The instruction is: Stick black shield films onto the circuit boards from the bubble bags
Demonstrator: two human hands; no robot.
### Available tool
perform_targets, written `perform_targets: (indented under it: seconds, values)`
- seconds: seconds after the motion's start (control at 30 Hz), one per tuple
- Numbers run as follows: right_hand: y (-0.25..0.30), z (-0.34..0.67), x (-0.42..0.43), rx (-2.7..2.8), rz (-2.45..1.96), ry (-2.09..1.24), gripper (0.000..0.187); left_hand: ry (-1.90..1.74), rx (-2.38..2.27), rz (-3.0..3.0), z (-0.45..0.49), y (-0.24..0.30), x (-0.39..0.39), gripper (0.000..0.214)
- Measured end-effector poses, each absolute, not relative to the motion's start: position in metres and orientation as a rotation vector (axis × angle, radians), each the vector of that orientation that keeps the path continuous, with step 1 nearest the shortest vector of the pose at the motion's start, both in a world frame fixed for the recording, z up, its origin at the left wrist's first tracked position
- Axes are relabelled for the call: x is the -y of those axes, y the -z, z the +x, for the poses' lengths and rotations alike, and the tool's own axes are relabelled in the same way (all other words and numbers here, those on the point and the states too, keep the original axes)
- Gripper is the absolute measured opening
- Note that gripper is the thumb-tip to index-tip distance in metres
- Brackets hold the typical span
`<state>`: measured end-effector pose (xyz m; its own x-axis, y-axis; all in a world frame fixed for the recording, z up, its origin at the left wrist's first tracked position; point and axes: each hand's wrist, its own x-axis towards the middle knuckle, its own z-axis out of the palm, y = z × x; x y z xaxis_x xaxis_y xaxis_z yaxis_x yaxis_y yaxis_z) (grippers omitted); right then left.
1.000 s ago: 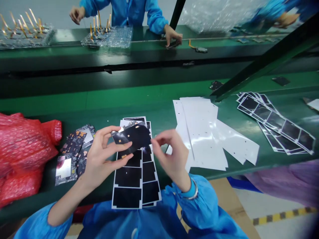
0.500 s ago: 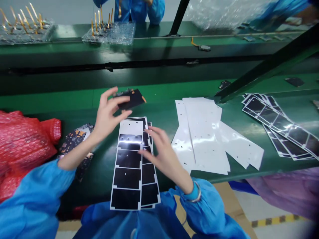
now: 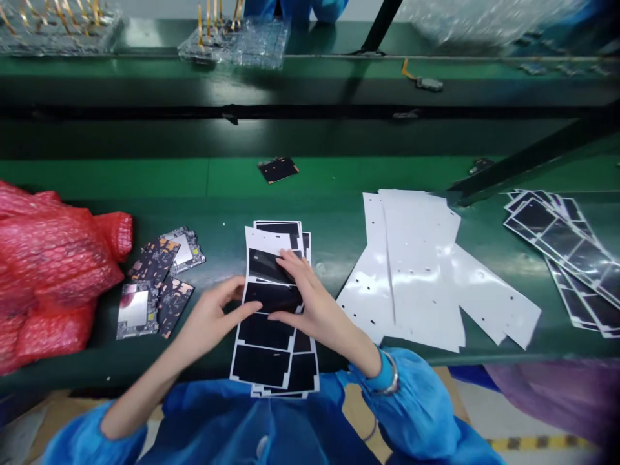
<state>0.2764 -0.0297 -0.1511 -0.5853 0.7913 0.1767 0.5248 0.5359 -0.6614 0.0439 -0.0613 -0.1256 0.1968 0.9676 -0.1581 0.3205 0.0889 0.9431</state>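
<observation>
My left hand (image 3: 216, 316) pinches the left edge of a sticker sheet (image 3: 266, 332), a white-edged strip of black rectangles with a white top end. Its thumb lies on the face and its fingers pass behind the edge. Across from it, my right hand (image 3: 320, 303) grips the right side of the same sheet, fingers and thumb over the black panels. Between the hands the sheet is bent and partly raised above more such sheets (image 3: 305, 371). A black circuit board (image 3: 278, 169) lies beyond them on the bright green strip.
Several circuit boards (image 3: 177, 303) lie left, beside a red bubble-wrap bundle (image 3: 58, 271). White backing sheets (image 3: 421, 265) spread to the right, with more black sticker sheets (image 3: 562, 239) farther over. A slanted dark post (image 3: 523, 155) stands at the right. Clear trays (image 3: 242, 42) sit on the raised shelf.
My left hand has let go of the circuit board, now on the green strip, and come down to the sticker sheet. My right hand has closed on the sheet, which is now lifted and bent.
</observation>
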Motion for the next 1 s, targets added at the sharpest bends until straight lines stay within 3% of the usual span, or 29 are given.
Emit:
perform_targets:
  seconds: [0.07,0.2,0.3,0.63,0.8,0.9,1.0]
  values:
    - [0.136,0.274,0.033,2.35,-1.043,-0.654,0.093,-0.943,-1.374,1.317,0.06,0.133,0.074,0.019]
    - [0.113,0.269,0.029,2.366,-0.812,-0.392,0.038,-1.101,-1.417,1.367,0.077,0.134,0.082,0.012]
    - [0.103,0.267,0.023,2.365,-0.707,-0.332,0.02,-1.148,-1.432,1.553,0.08,0.128,0.086,0.009]
    - [0.097,0.264,0.027,2.364,-0.633,-0.169,0.021,-1.166,-1.391,1.758,0.087,0.123,0.096,0.01]
    - [0.1,0.279,0.027,1.86,-1.047,-0.589,0.016,-1.223,-1.599,1.573,0.082,0.157,0.093,0.036]
    - [0.1,0.278,0.032,1.467,-1.175,-0.651,0.013,-1.03,-2.062,1.806,0.082,0.171,0.087,0.026]
    - [0.101,0.262,0.042,1.651,-0.964,-0.764,0.02,-0.893,-2.1,1.949,0.087,0.165,0.087,0.025]
